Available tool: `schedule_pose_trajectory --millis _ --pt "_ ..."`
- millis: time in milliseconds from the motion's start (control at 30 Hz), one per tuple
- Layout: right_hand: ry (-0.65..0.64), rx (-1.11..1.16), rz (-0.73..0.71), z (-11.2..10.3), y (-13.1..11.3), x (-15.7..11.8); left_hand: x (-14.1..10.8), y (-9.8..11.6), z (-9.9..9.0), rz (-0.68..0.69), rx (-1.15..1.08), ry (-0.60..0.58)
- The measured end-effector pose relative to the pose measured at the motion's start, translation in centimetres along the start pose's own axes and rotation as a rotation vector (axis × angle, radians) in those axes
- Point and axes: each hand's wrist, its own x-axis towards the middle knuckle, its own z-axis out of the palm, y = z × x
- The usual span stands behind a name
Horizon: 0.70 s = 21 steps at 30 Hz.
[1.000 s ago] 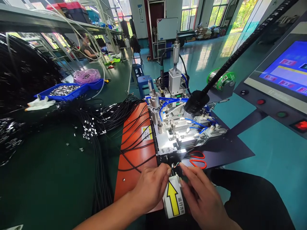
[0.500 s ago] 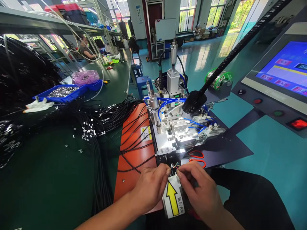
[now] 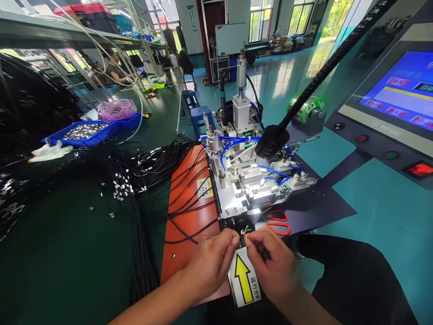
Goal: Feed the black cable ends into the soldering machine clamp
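Observation:
Thin coloured wires point(image 3: 245, 230) fan out from the end of a black cable between my fingertips, close in front of the machine. My left hand point(image 3: 214, 255) is closed in a pinch on the cable end, whose tip is mostly hidden by the fingers. Thumb and forefinger of my right hand point(image 3: 272, 259) pinch together right beside it, at the wires; how many they grip is too small to tell. Below both hands lies a white label plate point(image 3: 244, 282) with a yellow arrow. Red-handled scissors point(image 3: 279, 228) rest just beyond my right hand.
A metal machine point(image 3: 243, 180) with blue air tubes stands ahead. Black cables cross the orange board point(image 3: 189, 203). Cable bundles point(image 3: 135, 225), a blue tray point(image 3: 76, 135) of small metal parts and a white glove point(image 3: 50, 151) lie left. A control screen point(image 3: 402, 90) hangs right; a person point(image 3: 117, 70) sits far back.
My right hand has shifted slightly left, its fingertips now closer to my left ones. The left hand keeps its pinch almost in place. The view has turned slightly.

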Motion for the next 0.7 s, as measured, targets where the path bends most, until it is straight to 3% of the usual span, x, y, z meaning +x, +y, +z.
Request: schedule_pose_trajectory --millis 267,500,567,700 --pt "0.003 0.001 0.001 -0.9 -0.5 0.1 -0.3 0.0 0.7 0.098 0.079 0.218" --pt "0.018 0.023 -0.01 -0.2 -0.5 -0.1 -0.1 0.4 0.6 0.019 0.039 0.161" --pt "-0.038 0.082 0.067 -0.8 -0.6 0.1 -0.1 0.4 0.7 0.022 0.045 0.157" --pt "-0.196 0.25 0.41 -3.0 -0.4 1.1 -0.1 0.3 0.7 0.063 0.051 0.145"
